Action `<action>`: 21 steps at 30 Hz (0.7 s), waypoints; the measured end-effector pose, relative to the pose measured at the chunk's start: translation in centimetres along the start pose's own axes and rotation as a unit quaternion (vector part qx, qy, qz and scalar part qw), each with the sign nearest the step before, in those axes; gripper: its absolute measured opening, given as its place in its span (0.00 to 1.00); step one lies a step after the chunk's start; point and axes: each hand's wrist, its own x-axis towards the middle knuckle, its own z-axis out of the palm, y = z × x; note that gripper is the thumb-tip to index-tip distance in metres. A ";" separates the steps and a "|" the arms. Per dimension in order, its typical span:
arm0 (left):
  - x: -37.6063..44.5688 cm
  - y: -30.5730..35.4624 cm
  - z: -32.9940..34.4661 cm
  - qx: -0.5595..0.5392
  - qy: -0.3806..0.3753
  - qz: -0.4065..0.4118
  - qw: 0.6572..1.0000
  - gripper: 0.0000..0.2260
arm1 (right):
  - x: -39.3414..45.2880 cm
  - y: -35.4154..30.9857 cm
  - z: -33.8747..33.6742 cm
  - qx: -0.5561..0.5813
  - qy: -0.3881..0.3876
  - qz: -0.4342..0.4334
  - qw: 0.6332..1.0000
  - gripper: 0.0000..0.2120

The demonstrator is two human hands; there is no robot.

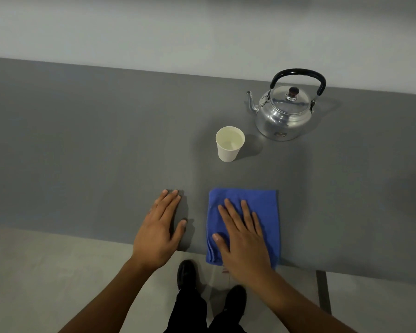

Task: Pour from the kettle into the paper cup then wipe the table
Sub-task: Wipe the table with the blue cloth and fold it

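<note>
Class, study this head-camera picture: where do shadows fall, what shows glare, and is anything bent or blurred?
Head view: the kettle and paper cup cast soft shadows to the right; the kettle's shiny metal carries bright reflections; the left hand throws a small shadow beside its fingers; the table edges slant from the wide lens; the top of the picture looks soft and featureless.

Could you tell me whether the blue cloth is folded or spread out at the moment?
Folded: the blue cloth lies as a neat rectangle with layered edges along its left side, under the flat right hand.
</note>
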 end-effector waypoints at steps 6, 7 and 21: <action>1.0 6.0 2.2 -0.052 0.017 0.080 0.995 0.22 | 0.6 6.0 -4.3 0.118 0.154 0.001 0.981 0.25; 1.4 7.4 3.0 -0.037 0.011 0.102 0.994 0.21 | 1.0 7.7 -4.8 0.097 0.162 0.010 0.982 0.25; -2.0 10.5 8.4 0.151 -0.092 0.123 0.977 0.28 | 2.1 12.4 -3.3 -0.004 0.131 0.026 0.991 0.27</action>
